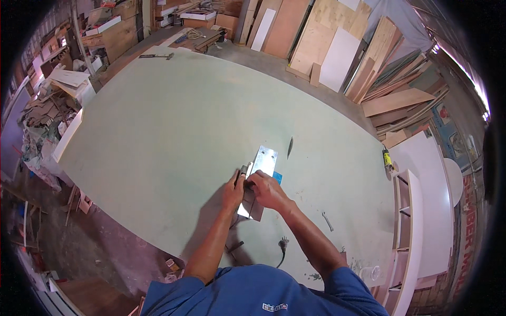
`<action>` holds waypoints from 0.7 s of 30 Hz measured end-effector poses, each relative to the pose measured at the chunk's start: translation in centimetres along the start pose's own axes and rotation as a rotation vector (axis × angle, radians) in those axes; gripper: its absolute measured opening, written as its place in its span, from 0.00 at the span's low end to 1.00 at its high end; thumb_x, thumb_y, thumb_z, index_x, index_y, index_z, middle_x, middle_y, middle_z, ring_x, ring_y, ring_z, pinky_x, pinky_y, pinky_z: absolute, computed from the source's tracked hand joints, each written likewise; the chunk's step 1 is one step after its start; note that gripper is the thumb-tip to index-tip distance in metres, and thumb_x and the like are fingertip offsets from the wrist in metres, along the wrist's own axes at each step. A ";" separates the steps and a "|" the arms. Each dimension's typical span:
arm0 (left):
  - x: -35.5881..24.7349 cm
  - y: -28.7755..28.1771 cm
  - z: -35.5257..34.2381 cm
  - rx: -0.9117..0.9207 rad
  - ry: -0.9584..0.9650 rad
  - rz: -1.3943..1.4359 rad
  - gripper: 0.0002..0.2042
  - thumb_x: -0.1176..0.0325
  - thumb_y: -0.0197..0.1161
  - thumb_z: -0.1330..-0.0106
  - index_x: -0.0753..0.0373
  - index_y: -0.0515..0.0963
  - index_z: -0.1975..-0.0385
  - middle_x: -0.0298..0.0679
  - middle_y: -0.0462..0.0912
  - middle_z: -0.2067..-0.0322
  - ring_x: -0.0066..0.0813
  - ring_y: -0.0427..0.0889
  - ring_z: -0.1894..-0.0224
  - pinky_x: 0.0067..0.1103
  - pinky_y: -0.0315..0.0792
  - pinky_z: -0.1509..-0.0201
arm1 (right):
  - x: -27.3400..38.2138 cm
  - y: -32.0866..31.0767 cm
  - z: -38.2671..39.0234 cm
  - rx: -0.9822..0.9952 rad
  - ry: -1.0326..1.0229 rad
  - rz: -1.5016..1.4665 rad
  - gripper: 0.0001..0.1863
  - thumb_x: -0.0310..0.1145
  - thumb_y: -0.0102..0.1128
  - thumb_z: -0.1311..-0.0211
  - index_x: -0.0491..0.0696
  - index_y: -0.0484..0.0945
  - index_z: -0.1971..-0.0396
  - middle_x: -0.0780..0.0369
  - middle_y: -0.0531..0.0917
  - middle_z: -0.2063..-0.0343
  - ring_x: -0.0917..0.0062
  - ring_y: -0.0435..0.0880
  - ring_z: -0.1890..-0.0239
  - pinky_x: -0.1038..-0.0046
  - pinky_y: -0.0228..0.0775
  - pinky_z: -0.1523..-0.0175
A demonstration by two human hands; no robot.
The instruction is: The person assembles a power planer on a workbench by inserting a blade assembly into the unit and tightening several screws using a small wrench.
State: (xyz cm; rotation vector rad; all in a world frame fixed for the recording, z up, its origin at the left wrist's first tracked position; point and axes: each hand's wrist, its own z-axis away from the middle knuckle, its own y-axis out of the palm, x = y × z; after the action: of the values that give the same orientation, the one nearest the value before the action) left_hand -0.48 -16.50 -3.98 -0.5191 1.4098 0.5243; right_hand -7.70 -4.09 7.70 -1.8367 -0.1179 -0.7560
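A shiny rectangular metal plate (265,159) with dark holes near its far end lies on the pale green tabletop, in front of my body. Along its left side, my left hand (233,190) is closed round a dark, narrow object (243,169) whose kind I cannot make out. My right hand (268,189) reaches over the plate with bent fingers, which meet close to the left hand's fingertips. What they pinch is hidden. A small blue piece (278,177) shows at the plate's right edge, beside the right hand.
Near my body lies a power plug (283,244) on a black cord. A wrench (328,221) rests to the right, a dark pointed piece (290,148) beyond the plate, a hammer (156,56) at the far left. A yellow-and-black tube (387,158) and a white shelf frame (410,226) stand right.
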 end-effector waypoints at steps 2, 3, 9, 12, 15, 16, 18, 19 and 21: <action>0.0 0.0 0.1 -0.005 0.014 -0.032 0.32 0.49 0.53 0.24 0.71 0.70 0.32 0.63 0.78 0.40 0.52 0.78 0.35 0.31 0.69 0.32 | -0.1 0.0 0.1 0.004 0.028 0.022 0.08 0.20 0.60 0.44 0.39 0.78 0.63 0.49 0.80 0.67 0.48 0.82 0.61 0.53 0.77 0.56; 0.0 -0.2 0.1 -0.007 0.015 -0.033 0.32 0.49 0.53 0.24 0.71 0.70 0.32 0.63 0.78 0.40 0.52 0.78 0.35 0.31 0.69 0.32 | -0.1 0.1 0.1 0.008 0.056 0.043 0.07 0.21 0.61 0.43 0.39 0.77 0.64 0.49 0.80 0.68 0.47 0.82 0.61 0.53 0.77 0.57; -1.1 0.0 0.6 -0.010 -0.015 0.009 0.31 0.50 0.53 0.24 0.72 0.71 0.33 0.62 0.82 0.46 0.48 0.82 0.41 0.31 0.71 0.37 | 0.0 0.5 0.4 -0.065 -0.017 0.183 0.07 0.25 0.62 0.41 0.41 0.73 0.68 0.49 0.79 0.70 0.49 0.81 0.64 0.52 0.73 0.59; -0.6 -0.4 0.3 -0.024 -0.017 0.007 0.31 0.51 0.54 0.24 0.73 0.71 0.34 0.61 0.84 0.49 0.45 0.84 0.45 0.30 0.73 0.41 | 0.1 0.9 -0.1 -0.054 -0.099 0.221 0.06 0.27 0.62 0.40 0.42 0.73 0.68 0.50 0.79 0.71 0.51 0.81 0.66 0.52 0.72 0.59; 0.3 -0.4 -0.2 -0.067 0.047 0.030 0.30 0.52 0.54 0.25 0.73 0.72 0.34 0.61 0.85 0.49 0.44 0.84 0.45 0.29 0.73 0.41 | 0.2 1.4 -0.2 -0.066 -0.103 0.255 0.06 0.27 0.61 0.40 0.43 0.74 0.68 0.51 0.79 0.69 0.53 0.82 0.65 0.53 0.73 0.58; 0.5 -0.4 -0.2 -0.039 0.018 0.054 0.30 0.52 0.54 0.25 0.72 0.72 0.34 0.60 0.85 0.48 0.44 0.84 0.45 0.28 0.73 0.40 | 0.2 1.5 -0.3 -0.065 -0.103 0.256 0.06 0.27 0.61 0.40 0.43 0.74 0.68 0.51 0.79 0.69 0.53 0.82 0.65 0.53 0.73 0.58; 0.7 -0.4 -0.2 -0.012 -0.012 0.078 0.30 0.53 0.55 0.25 0.72 0.72 0.34 0.60 0.85 0.48 0.43 0.84 0.45 0.28 0.73 0.40 | 0.4 1.6 -0.3 -0.033 -0.089 0.320 0.06 0.27 0.61 0.41 0.43 0.74 0.66 0.51 0.79 0.68 0.53 0.82 0.65 0.53 0.74 0.58; 0.8 -0.4 -0.3 -0.013 -0.007 0.082 0.29 0.53 0.55 0.25 0.71 0.73 0.34 0.59 0.84 0.47 0.42 0.84 0.44 0.28 0.73 0.39 | 0.6 1.7 -0.3 -0.032 -0.089 0.319 0.06 0.27 0.61 0.41 0.43 0.74 0.66 0.51 0.79 0.68 0.53 0.82 0.65 0.53 0.74 0.58; 1.2 -0.7 -0.7 -0.020 0.003 0.080 0.29 0.53 0.55 0.26 0.71 0.73 0.34 0.59 0.84 0.46 0.41 0.83 0.43 0.27 0.72 0.38 | 1.2 1.7 -0.5 -0.048 -0.097 0.301 0.08 0.24 0.61 0.44 0.43 0.73 0.66 0.50 0.79 0.67 0.52 0.82 0.64 0.53 0.74 0.57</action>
State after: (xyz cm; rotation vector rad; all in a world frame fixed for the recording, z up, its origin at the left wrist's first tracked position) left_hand -0.47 -17.39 -5.23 -0.4808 1.4334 0.6022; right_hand -6.28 -5.56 7.12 -1.8824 0.1140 -0.4628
